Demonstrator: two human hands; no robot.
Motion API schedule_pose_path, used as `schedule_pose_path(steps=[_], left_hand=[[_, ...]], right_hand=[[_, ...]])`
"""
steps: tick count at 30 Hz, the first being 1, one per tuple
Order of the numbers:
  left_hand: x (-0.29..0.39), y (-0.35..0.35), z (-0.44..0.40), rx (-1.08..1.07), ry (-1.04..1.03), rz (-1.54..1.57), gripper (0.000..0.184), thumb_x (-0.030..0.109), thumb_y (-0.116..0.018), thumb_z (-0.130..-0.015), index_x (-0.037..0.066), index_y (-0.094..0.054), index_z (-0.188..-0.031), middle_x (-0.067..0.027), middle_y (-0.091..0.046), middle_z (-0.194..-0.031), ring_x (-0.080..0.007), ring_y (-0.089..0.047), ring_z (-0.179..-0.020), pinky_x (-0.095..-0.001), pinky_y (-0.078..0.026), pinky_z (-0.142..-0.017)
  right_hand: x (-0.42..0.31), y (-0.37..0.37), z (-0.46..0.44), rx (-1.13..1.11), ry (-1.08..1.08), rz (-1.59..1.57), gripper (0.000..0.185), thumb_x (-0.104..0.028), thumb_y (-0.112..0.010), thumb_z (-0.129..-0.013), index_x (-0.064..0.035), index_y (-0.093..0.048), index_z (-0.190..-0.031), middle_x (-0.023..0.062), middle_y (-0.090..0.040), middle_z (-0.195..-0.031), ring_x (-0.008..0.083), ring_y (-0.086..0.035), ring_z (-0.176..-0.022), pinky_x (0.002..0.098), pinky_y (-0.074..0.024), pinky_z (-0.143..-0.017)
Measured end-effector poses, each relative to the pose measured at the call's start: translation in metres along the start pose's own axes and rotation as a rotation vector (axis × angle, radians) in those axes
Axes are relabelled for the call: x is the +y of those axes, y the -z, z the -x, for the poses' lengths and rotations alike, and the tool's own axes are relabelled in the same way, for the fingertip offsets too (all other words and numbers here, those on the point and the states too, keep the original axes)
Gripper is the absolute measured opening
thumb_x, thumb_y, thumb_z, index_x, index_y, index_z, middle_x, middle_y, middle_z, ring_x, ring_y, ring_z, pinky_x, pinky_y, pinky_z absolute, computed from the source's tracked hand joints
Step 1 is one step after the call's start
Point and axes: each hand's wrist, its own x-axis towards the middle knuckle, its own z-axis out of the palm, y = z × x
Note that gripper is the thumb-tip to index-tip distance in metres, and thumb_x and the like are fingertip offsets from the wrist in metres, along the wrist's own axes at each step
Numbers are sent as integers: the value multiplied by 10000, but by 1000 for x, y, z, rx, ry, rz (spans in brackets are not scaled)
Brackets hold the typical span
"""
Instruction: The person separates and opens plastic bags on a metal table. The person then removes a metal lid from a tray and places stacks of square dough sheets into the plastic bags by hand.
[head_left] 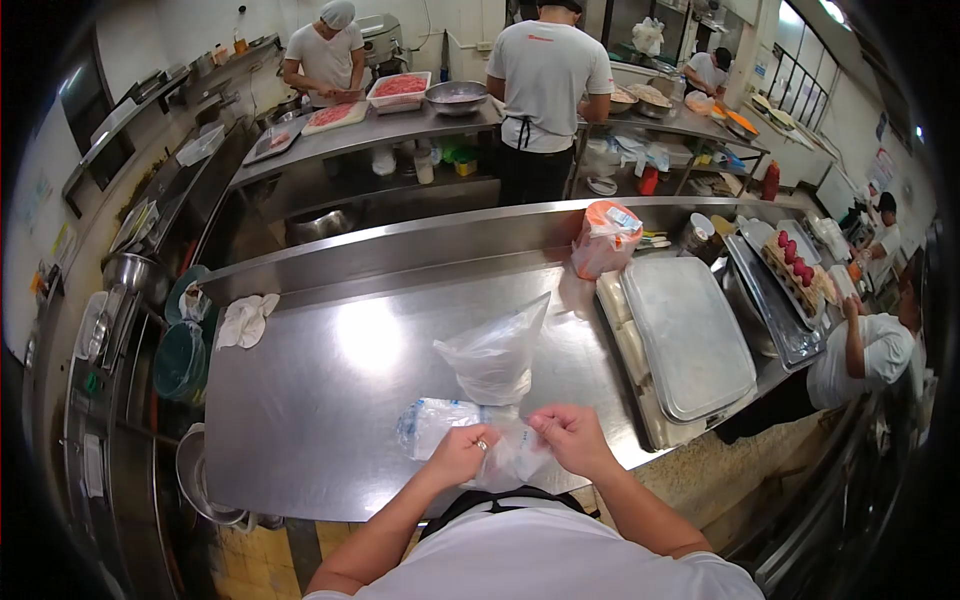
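Observation:
At the near edge of the steel table, my left hand point(459, 455) is closed on the left side of a thin clear plastic bag point(512, 458). Opposite it, my right hand point(572, 438) pinches the upper right part of the same bag. A flat stack of clear bags with blue print point(432, 424) lies beside and partly behind my left hand. Just beyond my hands stands a whitish translucent bag point(496, 362), its top pulled to a point at the upper right; its contents cannot be made out.
The steel table point(290, 420) has a raised back ledge. A white cloth point(247, 321) lies at its left; an orange-and-white bag point(606, 240) and a lidded tray point(688, 340) stand at its right. Co-workers stand behind, and another person point(870, 350) is at the far right.

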Motion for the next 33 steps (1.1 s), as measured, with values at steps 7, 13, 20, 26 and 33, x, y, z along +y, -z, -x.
schedule_pose_path(steps=[7, 13, 20, 26, 33], left_hand=[[13, 38, -14, -25, -90, 403, 171, 122, -602, -990, 2, -706, -928, -69, -720, -988, -142, -646, -925, -323, -512, -886], [18, 49, -8, -246, 4, 454, 136, 121, -648, -939, 13, -654, -856, -52, -687, -896, -142, -625, -868, -304, -498, -833], [89, 88, -59, 214, -61, 583, 159, 157, -640, -945, 64, -619, -817, -36, -618, -776, -148, -573, -708, -296, -476, -669], [-36, 66, -121, 342, 162, 699, 161, 131, -616, -917, 97, -574, -765, 22, -496, -640, -58, -387, -496, -252, -278, -461], [-75, 59, -142, 451, 300, 561, 114, 161, -578, -896, 88, -662, -869, -1, -552, -646, -152, -494, -529, -326, -358, -457]], right_hand=[[-8, 19, -12, -292, -241, -134, 273, -248, -620, -1007, -10, -738, -943, 61, -701, -850, 125, -635, -747, 292, -526, -676], [-20, 30, -48, -87, -336, -791, 262, -219, -587, -1011, 7, -670, -906, 78, -689, -872, 179, -667, -819, 345, -542, -784], [-53, 45, -124, -108, -179, -733, 230, -242, -673, -948, -16, -674, -909, 57, -686, -843, 155, -652, -733, 305, -526, -672], [99, 1, -191, 272, -184, 53, 371, -280, -688, -921, 43, -660, -741, 133, -631, -638, 211, -564, -589, 420, -443, -570], [133, -7, -186, 332, -197, 289, 327, -293, -703, -838, 29, -705, -787, 211, -658, -690, 341, -625, -636, 426, -495, -655]])
